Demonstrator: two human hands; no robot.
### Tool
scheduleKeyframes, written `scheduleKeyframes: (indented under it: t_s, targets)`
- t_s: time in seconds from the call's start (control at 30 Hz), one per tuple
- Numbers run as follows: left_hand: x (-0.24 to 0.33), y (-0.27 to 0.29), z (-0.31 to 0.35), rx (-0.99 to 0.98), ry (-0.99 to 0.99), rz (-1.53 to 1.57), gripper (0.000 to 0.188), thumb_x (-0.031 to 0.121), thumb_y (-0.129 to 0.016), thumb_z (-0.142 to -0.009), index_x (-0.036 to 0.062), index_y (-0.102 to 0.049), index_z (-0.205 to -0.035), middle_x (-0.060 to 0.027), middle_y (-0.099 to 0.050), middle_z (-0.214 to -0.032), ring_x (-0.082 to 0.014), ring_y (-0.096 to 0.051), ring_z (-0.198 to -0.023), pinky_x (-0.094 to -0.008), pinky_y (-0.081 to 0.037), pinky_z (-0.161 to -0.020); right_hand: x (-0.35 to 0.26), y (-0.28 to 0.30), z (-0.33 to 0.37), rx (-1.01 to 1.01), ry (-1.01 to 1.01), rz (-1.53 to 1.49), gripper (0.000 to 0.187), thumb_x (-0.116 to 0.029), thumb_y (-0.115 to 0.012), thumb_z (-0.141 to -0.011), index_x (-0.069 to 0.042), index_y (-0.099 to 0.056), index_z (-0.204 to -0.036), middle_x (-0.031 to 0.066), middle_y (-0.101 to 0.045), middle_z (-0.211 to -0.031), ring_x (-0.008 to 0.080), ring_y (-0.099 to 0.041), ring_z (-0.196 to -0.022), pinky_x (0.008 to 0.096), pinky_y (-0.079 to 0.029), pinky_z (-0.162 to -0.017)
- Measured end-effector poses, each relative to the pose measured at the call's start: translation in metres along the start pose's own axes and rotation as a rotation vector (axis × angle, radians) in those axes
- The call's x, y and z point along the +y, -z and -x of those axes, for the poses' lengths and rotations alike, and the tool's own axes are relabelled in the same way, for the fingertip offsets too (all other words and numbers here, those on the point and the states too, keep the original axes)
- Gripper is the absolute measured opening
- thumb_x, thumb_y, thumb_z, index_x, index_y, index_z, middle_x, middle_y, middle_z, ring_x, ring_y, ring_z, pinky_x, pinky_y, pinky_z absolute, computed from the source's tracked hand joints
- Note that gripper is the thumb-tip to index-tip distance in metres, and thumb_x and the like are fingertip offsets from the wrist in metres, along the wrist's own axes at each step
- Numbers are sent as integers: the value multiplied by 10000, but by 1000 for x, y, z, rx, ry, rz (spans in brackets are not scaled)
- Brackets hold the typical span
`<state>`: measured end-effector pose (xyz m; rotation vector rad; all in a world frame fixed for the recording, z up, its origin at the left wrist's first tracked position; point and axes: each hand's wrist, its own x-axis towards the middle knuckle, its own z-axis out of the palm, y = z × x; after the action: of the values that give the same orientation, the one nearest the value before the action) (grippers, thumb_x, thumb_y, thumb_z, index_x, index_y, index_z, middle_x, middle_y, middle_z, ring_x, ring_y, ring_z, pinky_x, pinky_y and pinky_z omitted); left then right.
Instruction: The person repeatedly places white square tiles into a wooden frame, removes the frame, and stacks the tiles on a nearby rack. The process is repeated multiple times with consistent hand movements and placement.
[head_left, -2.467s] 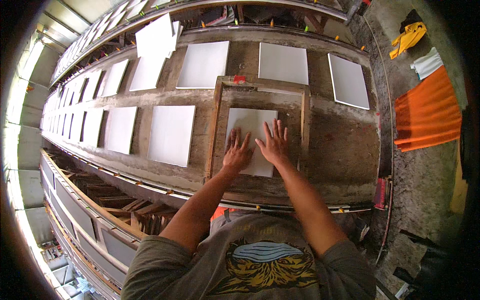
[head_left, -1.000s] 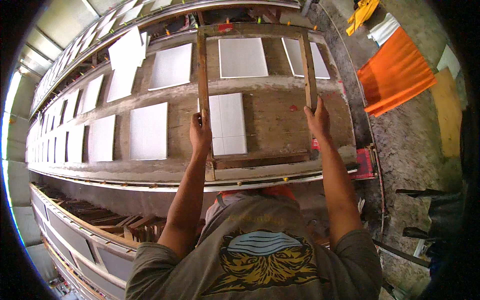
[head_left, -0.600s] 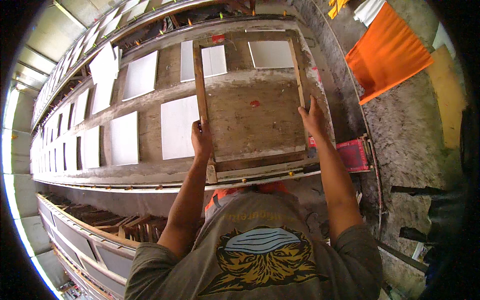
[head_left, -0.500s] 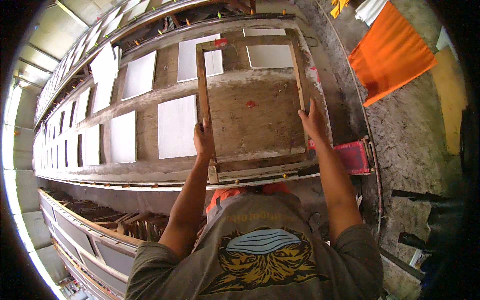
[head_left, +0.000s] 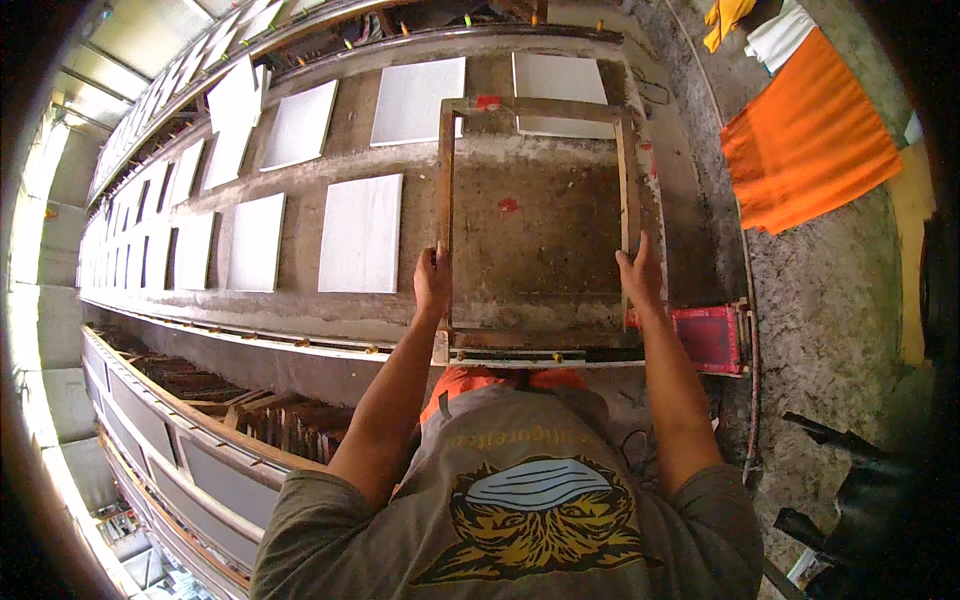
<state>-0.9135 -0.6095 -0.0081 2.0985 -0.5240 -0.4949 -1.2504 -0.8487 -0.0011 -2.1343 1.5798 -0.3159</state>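
The far end of the worktop (head_left: 303, 240), toward 9 o'clock, is hard to make out: rows of white sheets shrink there and wash out in glare. The top bar of a wooden frame (head_left: 446, 190) crosses and partly hides one sheet (head_left: 560, 75) at 12 o'clock, while the frame's upper left corner covers the edge of another sheet (head_left: 415, 100) between 10 and 11. Whether anything clear or meshed spans the frame cannot be told, nor whether its lower bar touches the worktop or is just above it.

The frame is over the near right part of the worktop, in front of the person's body. Its long axis runs from 12 to 6 o'clock, with a red patch (head_left: 488, 102) on the top bar near 11. A red mark (head_left: 508, 205) on the worktop shows inside it.

The left hand (head_left: 432, 283) is closed around the side bar at 8 o'clock, its fingers partly concealed. The right hand (head_left: 643, 275) pinches the opposite bar at 4 o'clock, thumb against the bar and fingers reaching up its outer side. A pink-red screen (head_left: 708, 338) is just beyond the right hand, toward 4 o'clock.
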Motion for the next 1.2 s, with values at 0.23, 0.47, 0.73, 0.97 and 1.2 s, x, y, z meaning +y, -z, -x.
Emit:
scheduleKeyframes:
  t_s: [0.23,0.47,0.73,0.97,1.2]
  targets:
    - [-10,-5,8,25,-51,-71,466,439,-491,-1042,-8,-623,-1045,-228,-661,-915,-423,-633,-862,-492,-476,-759,20,-19,1,139,145,32,747,-371,-683,-926,-39,-367,-1516,278,-542,-1405,456,-548,-1258,521,-455,-1021]
    - [-5,-6,15,7,-67,-200,430,415,-449,-1058,18,-613,-1076,-235,-655,-1026,-447,-621,-957,-532,-483,-823,24,-29,-2,116,126,166,770,-387,-673,-928,-63,-328,-1535,268,-524,-1432,450,-567,-1233,517,-468,-1001]
    - [-39,-13,6,-20,-11,-64,362,336,-460,-1053,22,-585,-1182,-272,-611,-1113,-482,-569,-1053,-556,-485,-875,18,-26,-4,36,108,80,745,-361,-672,-931,-42,-333,-1513,279,-540,-1395,463,-609,-1150,522,-510,-935]
    - [-6,-8,18,-55,-214,-459,357,318,-468,-1042,11,-598,-1169,-275,-609,-1124,-475,-573,-1060,-541,-491,-895,21,-20,3,-18,58,114,747,-378,-643,-954,-41,-317,-1534,249,-506,-1446,435,-539,-1270,504,-458,-1026]
    - [-65,-28,0,79,-383,-392,374,332,-442,-1049,18,-604,-1170,-258,-625,-1136,-457,-587,-1060,-532,-494,-890,39,-43,-1,80,134,105,753,-375,-643,-967,-20,-317,-1544,261,-448,-1500,424,-508,-1316,503,-448,-1050]
